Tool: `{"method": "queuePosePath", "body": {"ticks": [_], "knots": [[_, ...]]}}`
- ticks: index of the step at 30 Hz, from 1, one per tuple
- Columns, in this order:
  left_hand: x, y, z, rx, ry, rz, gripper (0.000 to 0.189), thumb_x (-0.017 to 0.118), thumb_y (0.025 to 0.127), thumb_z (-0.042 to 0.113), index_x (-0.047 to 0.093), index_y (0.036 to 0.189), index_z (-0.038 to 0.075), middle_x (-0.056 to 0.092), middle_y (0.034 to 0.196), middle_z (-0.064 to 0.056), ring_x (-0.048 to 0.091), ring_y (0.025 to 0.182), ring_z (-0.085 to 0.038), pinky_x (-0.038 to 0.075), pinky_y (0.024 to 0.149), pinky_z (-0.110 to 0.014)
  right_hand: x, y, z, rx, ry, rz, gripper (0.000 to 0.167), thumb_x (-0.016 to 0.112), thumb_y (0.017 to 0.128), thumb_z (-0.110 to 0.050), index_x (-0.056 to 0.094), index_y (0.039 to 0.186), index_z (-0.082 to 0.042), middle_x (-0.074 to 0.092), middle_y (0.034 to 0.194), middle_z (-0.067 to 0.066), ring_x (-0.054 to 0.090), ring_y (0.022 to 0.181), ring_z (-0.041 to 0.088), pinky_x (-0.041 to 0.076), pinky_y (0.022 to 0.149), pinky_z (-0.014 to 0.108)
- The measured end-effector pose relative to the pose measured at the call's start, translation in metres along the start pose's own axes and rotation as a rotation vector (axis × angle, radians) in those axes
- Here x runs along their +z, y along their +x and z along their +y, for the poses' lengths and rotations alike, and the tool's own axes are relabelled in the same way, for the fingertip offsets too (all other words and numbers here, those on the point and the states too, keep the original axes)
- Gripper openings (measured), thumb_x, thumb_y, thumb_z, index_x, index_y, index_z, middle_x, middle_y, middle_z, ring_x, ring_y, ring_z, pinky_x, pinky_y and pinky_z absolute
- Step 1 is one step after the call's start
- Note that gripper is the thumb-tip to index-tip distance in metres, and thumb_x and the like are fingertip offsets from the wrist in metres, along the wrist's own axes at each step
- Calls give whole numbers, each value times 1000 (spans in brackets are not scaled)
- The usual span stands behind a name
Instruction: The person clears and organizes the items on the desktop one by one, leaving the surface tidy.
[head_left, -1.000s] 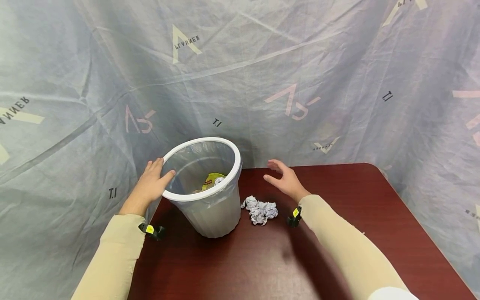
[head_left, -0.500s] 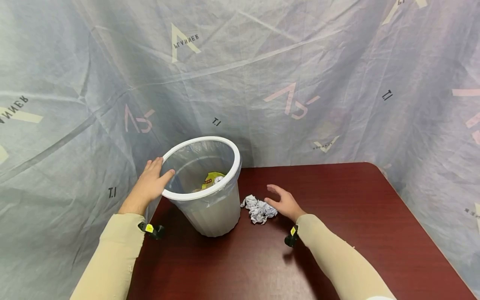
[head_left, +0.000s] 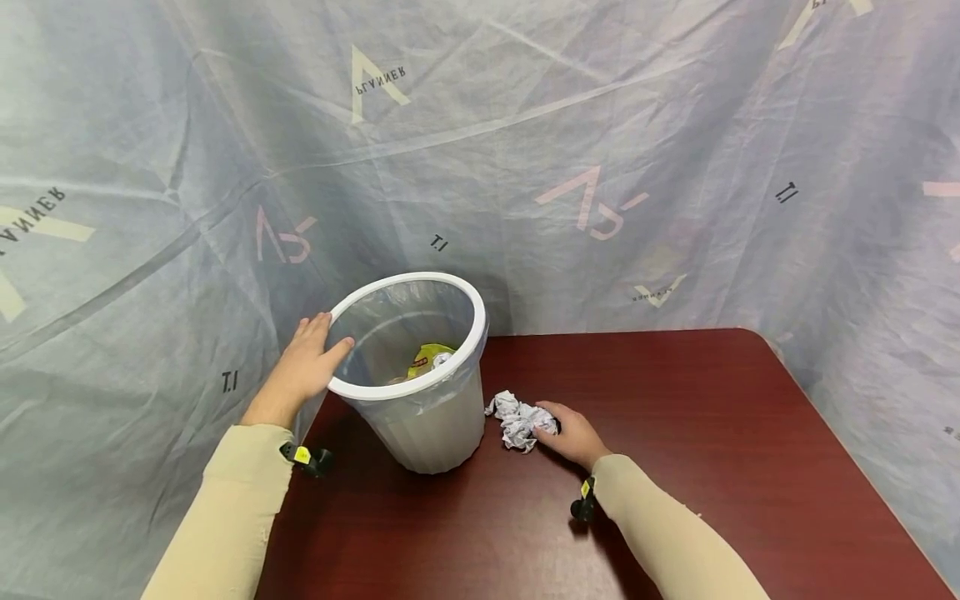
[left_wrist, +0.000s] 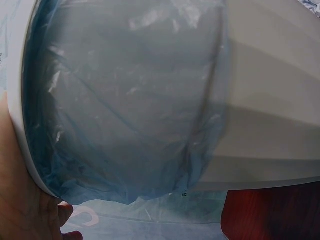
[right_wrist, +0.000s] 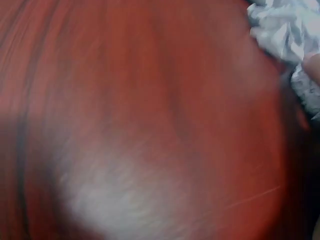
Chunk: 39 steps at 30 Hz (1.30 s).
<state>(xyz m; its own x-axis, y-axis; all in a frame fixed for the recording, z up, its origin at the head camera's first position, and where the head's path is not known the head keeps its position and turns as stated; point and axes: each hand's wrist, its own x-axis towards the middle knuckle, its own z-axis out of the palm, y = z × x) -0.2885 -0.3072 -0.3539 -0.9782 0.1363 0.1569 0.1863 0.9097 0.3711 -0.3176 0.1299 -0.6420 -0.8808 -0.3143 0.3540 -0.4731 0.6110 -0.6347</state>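
Observation:
My left hand holds the white rim of a grey trash can, thumb over the rim and fingers along the outside. Close up in the left wrist view, a clear plastic liner folds down over the can's wall beside my hand. To the can's right lie crumpled paper balls, bunched together on the table. My right hand grips the rightmost one between thumb and fingers. At the right wrist view's upper right edge, a fingertip touches the white crumpled paper.
Inside the can lie a yellow wrapper and some white crumpled paper. The dark red table has a rounded far right corner. Grey printed cloth hangs behind and on both sides.
My right hand has come down and towards me, from above the table onto the rightmost paper ball, its fingers closing around it. My left hand stays on the can's rim.

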Motion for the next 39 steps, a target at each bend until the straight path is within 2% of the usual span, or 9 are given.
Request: {"method": "queuePosePath", "body": {"ticks": [4,11,13,17,20,26,34,39], "knots": [[-2,0,3,-5,5,-11,84,38,104,52,17,158,-9,13,164,-29,1,152,-48,7,121,-62,4,-2,4,-23,-64,31,53,76,86,-32,66,131,-6,65,132,17,59,125,37,46,106,51],[-5,-2,8,-14,35,-29,80,38,106,47,15,157,-10,14,163,-31,2,151,-50,8,121,-63,5,-3,3,6,-114,60,51,77,85,-36,70,126,-7,66,130,20,61,122,43,47,103,55],[-4,-2,8,-12,35,-30,80,39,106,47,16,157,-10,14,163,-31,2,151,-50,8,121,-62,3,-3,1,6,-114,60,49,78,85,-34,71,125,-7,68,128,18,63,119,41,49,100,54],[-5,-2,9,-11,30,-32,80,39,106,46,15,157,-11,13,163,-31,1,151,-50,7,121,-62,-4,1,-1,-20,-114,45,41,79,87,-32,71,120,-8,74,112,11,70,101,31,56,88,49],[-5,-3,9,-14,25,-29,81,39,105,46,15,157,-11,12,164,-31,0,151,-50,6,121,-62,-13,7,-1,-59,-116,24,34,78,88,-29,71,115,-9,74,100,3,71,88,22,57,78,43],[-4,-2,6,-9,19,-14,81,41,105,47,16,157,-10,13,164,-31,1,152,-49,7,122,-61,-39,23,-1,-137,-110,9,26,79,89,-25,72,109,-10,73,93,-1,67,79,12,56,71,36],[-5,-3,7,-11,39,-32,80,39,106,45,16,156,-12,13,163,-32,1,151,-50,7,121,-62,-77,52,-16,-79,-52,22,24,77,91,-28,72,110,-14,73,93,0,64,76,10,54,69,34],[-5,-3,8,-6,35,-29,80,39,106,45,16,156,-12,13,163,-32,1,151,-51,7,122,-61,-101,68,-30,-90,-77,39,24,77,91,-25,72,110,-13,73,92,2,64,75,13,54,69,35]]}}
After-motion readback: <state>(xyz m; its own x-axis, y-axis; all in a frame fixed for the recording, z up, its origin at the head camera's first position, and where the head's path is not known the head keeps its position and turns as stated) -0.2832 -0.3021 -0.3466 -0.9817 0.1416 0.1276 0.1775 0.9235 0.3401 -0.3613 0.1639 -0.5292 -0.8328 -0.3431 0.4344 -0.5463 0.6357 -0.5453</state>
